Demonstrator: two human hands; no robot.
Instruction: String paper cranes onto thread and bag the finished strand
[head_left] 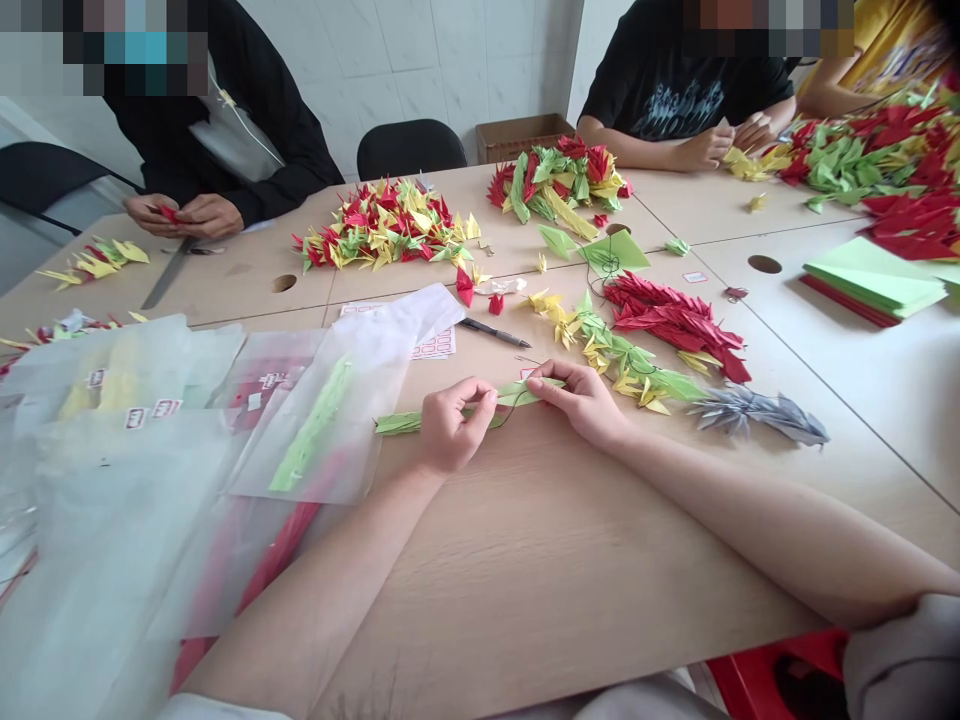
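Matt paper strip (514, 391), smooth wood-grain tabletop (540, 560), thin filmy plastic bags (127, 500)

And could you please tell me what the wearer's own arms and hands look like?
The left hand and right hand are bare, with no gloves, rings or bracelets visible. The forearms are uncovered too, with no watch or cable on them. A light grey right sleeve shows at the picture's edge; only a pale sliver of the left sleeve shows.

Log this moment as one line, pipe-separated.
left hand: pinching green folded paper | right hand: pinching same paper, farther right | beyond hands: black pen on table | left side: translucent bags
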